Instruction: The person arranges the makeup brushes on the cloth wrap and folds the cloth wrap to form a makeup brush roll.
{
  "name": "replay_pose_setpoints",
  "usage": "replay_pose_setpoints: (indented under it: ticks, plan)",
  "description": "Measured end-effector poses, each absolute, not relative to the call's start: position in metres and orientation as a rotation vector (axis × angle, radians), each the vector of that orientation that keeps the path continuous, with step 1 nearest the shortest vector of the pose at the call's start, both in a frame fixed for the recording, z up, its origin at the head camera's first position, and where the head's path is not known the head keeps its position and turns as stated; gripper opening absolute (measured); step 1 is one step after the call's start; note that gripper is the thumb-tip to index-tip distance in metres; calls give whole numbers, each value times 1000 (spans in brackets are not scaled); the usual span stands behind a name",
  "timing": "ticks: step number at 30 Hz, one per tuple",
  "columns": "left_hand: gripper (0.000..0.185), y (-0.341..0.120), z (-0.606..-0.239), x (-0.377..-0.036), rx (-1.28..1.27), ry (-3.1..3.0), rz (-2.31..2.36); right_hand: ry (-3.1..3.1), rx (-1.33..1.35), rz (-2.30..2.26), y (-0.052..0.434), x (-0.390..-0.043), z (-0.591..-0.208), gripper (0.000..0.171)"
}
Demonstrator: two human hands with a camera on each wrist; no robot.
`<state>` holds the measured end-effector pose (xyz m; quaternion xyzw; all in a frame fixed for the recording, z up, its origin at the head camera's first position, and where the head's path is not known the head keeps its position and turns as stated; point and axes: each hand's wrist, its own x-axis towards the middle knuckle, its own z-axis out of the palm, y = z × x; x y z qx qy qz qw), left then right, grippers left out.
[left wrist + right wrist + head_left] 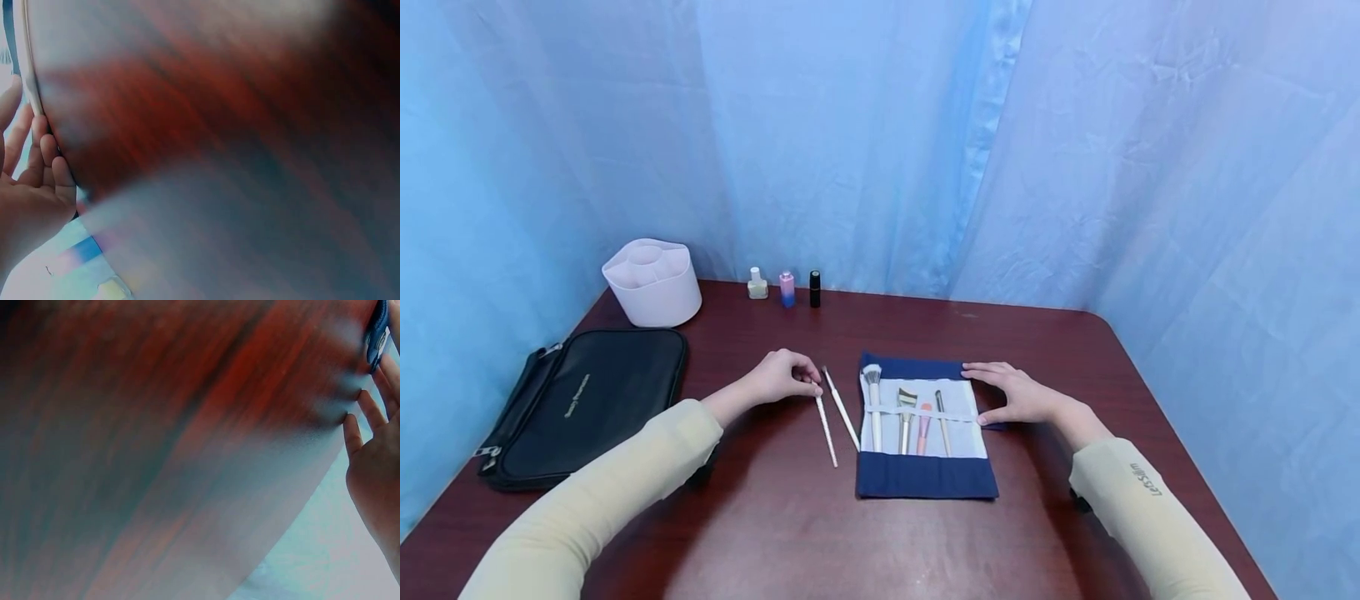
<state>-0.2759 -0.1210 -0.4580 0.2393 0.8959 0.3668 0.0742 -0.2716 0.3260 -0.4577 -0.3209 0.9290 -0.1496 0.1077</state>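
Note:
My left hand pinches the upper end of a thin white makeup brush, whose tip is hidden behind the fingers. A second white-handled brush lies slanted just right of it, its lower end at the brush roll's edge. The brush roll, navy with a pale lining, lies unfolded. Under its white strap sit a fluffy white brush, a fan-shaped brush, a pink-headed brush and a slim brown one. With thumb and fingers spread, my right hand rests at the roll's right edge.
A black zippered case lies at the left, before a white divided holder. Along the back edge stand a pale nail polish bottle, a pink-and-blue bottle and a black tube. Blue curtains surround the brown table.

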Motion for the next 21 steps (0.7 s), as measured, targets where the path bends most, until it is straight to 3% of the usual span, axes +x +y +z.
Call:
replay_pose_setpoints:
  ticks: [10, 21]
  plan:
    - [12, -121, -457, -275, 798, 2720, 1068, 2736, -938, -441, 327, -272, -458, 87]
    - [9, -123, -454, -279, 695, 2635, 1061, 2738, -944, -455, 327, -272, -460, 87]
